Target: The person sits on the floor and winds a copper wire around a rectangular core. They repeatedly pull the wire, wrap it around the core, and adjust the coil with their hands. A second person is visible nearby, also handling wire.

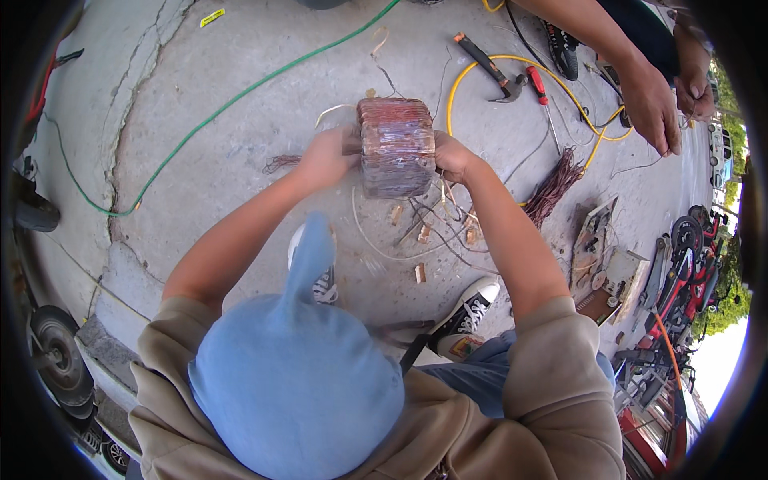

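A large block-shaped coil of reddish-brown copper wire (396, 148) is held up in front of me, its layers partly covered by shiny clear wrapping. My left hand (330, 158) grips its left side, fingers partly hidden behind it. On the opposite side, my right hand (454, 158) is closed on the coil's edge, fingertips tucked out of sight. Loose wires and cable ends (448, 216) lie below the coil, near my right hand. To the left of my left hand lies a small bunch of thin brown wire (282, 162).
A hammer (490, 68), a red screwdriver (538, 86), a yellow cable (450, 100) and a wire bundle (554, 188) lie right. A green hose (240, 94) crosses left. Another person's hand (654, 108) holds thin wire. Metal parts (612, 284) and motorcycles (692, 272) stand farther right.
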Available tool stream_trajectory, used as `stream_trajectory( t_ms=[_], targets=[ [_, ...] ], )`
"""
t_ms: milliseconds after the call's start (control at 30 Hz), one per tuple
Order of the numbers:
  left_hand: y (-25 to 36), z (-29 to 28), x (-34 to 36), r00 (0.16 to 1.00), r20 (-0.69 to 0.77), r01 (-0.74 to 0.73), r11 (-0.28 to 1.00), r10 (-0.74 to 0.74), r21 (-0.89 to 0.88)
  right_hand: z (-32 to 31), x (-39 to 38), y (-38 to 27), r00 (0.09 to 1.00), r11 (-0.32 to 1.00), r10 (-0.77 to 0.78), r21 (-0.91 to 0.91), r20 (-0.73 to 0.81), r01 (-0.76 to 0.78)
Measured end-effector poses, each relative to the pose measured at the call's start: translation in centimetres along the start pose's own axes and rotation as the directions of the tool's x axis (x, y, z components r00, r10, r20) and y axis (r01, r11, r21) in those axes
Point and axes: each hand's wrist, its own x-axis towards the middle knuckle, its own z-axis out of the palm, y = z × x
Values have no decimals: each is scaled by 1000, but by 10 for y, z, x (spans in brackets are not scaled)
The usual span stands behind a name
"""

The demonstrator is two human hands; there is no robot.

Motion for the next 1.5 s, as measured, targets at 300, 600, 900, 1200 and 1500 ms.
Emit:
stream_trajectory(
  t_ms=[300,600,900,1200,1500],
  targets=[
    [-7,22,-6,983,-177,-90,969,49,-229,1,4,-3,998,1000,-8,-19,65,9],
    [-20,31,-15,930,-317,115,968,-184,-224,2,8,0,997,1000,-3,24,77,1],
    [-4,3,10,989,75,-151,871,131,467,-5,14,1,991,1000,23,9,132,-24],
    [-5,18,10,978,-76,-171,955,194,240,0,12,1,1000,999,-7,-54,22,8],
    [-13,30,10,982,-187,-30,999,37,38,4,19,16,969,950,-243,-212,-49,228]
  ],
)
